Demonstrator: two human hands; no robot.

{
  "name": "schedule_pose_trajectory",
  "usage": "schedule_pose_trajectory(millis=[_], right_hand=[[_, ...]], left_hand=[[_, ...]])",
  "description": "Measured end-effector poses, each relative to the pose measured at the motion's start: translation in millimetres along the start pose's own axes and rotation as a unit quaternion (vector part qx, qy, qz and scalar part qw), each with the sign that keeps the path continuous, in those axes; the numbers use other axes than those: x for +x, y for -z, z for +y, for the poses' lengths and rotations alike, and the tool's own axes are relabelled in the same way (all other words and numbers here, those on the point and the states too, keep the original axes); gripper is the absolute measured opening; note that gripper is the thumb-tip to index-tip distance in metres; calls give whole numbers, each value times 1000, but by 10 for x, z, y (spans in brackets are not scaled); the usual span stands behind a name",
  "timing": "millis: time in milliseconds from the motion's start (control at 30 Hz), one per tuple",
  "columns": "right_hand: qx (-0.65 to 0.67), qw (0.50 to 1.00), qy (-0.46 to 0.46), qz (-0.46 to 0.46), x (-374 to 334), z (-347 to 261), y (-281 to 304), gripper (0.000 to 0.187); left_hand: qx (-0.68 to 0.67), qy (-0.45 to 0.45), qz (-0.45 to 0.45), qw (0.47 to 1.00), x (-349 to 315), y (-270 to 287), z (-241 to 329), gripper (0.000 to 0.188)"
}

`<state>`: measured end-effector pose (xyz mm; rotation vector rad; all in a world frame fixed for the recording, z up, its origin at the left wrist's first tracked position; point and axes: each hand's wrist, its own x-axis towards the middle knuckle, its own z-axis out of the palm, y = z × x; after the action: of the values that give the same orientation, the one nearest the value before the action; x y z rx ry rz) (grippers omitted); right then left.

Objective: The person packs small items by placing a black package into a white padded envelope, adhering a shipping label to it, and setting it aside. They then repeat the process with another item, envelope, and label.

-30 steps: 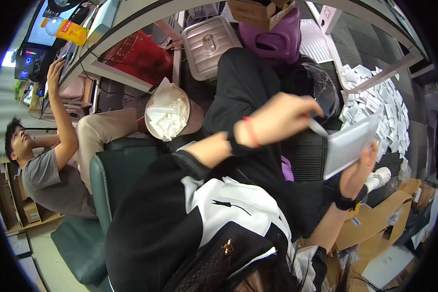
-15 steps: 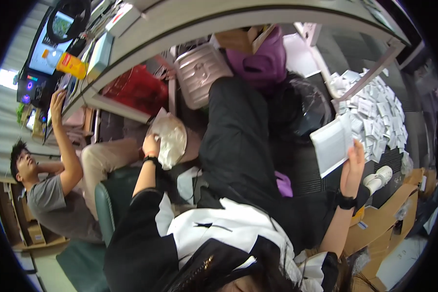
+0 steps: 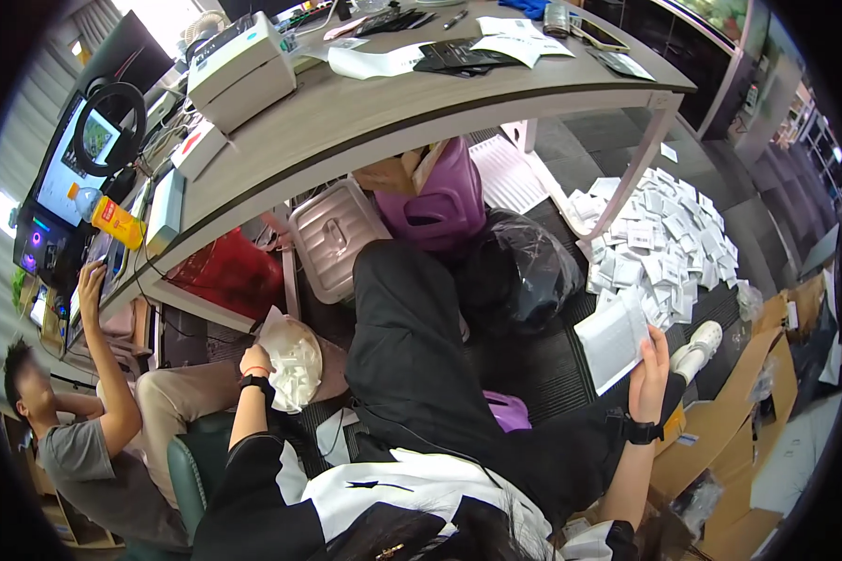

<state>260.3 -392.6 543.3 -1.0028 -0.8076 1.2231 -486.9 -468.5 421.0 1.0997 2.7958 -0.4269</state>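
Note:
My right hand (image 3: 647, 374) holds a flat white mailing envelope (image 3: 608, 348) by its right edge, thumb and fingers closed on it, beside a large pile of similar small white packets (image 3: 664, 238) on the floor. On the left, my left hand (image 3: 255, 361) is closed at the left edge of a round waste bin (image 3: 314, 353). The bin holds crumpled whitish strips (image 3: 295, 376), with a pale sheet or liner standing up at its back. What the left fingers hold, if anything, is too small to make out.
A table (image 3: 440, 107) with a white printer (image 3: 239, 75) spans the far side. Under it stand a lidded box (image 3: 337, 241), a purple bin (image 3: 435, 201) and a black bag (image 3: 524, 280). Cardboard boxes (image 3: 730, 411) lie right. Another person (image 3: 94, 439) sits left.
The view has tilted up, bringing the tabletop with its printer and papers into sight. My right hand still holds the envelope, and my left hand stays at the bin.

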Motion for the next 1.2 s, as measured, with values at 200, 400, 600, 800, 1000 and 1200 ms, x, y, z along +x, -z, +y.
schedule_pose_trajectory(millis=[200, 400, 600, 800, 1000, 1200], right_hand=[[1, 1000, -2, 7, 29, 6, -37, 27], [-16, 1000, -3, 9, 4, -9, -112, 27], [-24, 1000, 2, 20, -130, -148, -206, 27], [-56, 998, 19, 23, -375, -198, -92, 27], [-51, 987, 83, 128, -658, -247, 67, 25], [-109, 987, 78, 89, -634, -431, -111, 22]], left_hand=[[-117, -260, 118, 951, -167, 931, 593, 33], [-296, -561, -137, 761, -1755, 3175, 1980, 54], [-366, -731, 154, 556, -1844, 4011, 3500, 30], [-281, -626, 506, 522, -1410, 4292, 5127, 72], [-259, -640, 420, 589, -1311, 4011, 5149, 51], [-440, -684, 374, 446, -1817, 3671, 4332, 17]])
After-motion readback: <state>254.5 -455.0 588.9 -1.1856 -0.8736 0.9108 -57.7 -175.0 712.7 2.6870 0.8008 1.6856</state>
